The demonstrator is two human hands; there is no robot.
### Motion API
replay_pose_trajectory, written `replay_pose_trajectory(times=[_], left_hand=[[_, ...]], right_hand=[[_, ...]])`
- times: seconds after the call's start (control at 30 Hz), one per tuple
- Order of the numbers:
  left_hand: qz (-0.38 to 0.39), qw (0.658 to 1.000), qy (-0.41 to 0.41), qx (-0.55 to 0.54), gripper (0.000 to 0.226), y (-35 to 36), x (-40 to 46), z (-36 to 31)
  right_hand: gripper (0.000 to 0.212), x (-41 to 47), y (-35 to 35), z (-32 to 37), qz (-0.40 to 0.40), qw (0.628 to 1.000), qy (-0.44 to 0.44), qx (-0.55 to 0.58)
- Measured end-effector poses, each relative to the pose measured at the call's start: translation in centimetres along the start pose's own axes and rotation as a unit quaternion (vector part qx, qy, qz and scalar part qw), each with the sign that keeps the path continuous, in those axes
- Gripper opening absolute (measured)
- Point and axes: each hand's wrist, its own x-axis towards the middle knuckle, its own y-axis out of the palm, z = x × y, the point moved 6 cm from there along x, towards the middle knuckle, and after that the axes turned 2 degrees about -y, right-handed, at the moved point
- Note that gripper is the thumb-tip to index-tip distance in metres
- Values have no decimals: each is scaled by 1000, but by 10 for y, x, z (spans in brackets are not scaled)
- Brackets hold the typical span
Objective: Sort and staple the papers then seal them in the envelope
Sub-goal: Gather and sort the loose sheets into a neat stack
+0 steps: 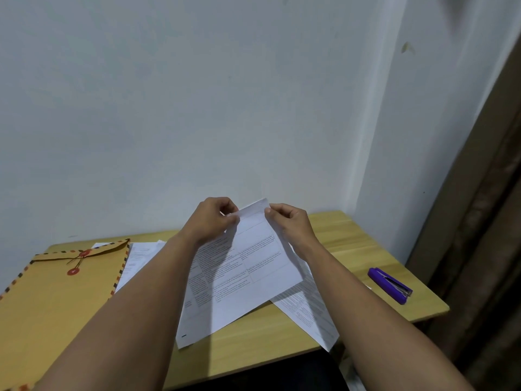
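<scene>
left hand (210, 220) pinching far edge of papers (248, 266) | right hand (287, 221) pinching same edge | papers lifting over desk (352, 244) middle | envelope (56, 292) lying left | stapler (390, 285) lying right

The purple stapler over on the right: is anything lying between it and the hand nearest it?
Nothing visible does. The stapler lies alone on bare table, right of the right hand. That hand, like the left hand, pinches the top edge of the printed sheet, so it would have to let go first.

left hand (210, 221) bare | right hand (290, 222) bare | forearms unsleeved, no jewellery
</scene>
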Motion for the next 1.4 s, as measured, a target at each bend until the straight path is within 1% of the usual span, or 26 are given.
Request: replay_pose_trajectory(times=[0.1,0.23,0.3,0.4,0.7,1.0,1.2,1.4], left_hand=[[1,1000,-1,-1,4,3,2,2],[8,1000,-6,-24,19,6,2,4],[6,1000,-2,-28,22,7,2,3],[1,1000,3,-4,11,8,2,3],[17,1000,-1,5,11,7,0,1],[11,1000,6,-10,10,6,0,3],[-2,999,8,-38,10,2,2,1],[-3,999,10,-44,10,0,3,-1]], right_hand=[[15,2,-4,-2,-27,1000,3,-3],[12,2,-6,-4,-37,999,11,-6],[12,1,-6,-3,-38,999,13,-4],[12,-1,-6,-3,-36,999,18,3],[18,-11,2,9,-47,997,16,62],[15,-12,1,10,-48,998,11,45],[17,-15,5,9,-46,998,-27,29],[18,-17,6,8,-49,998,-37,19]])
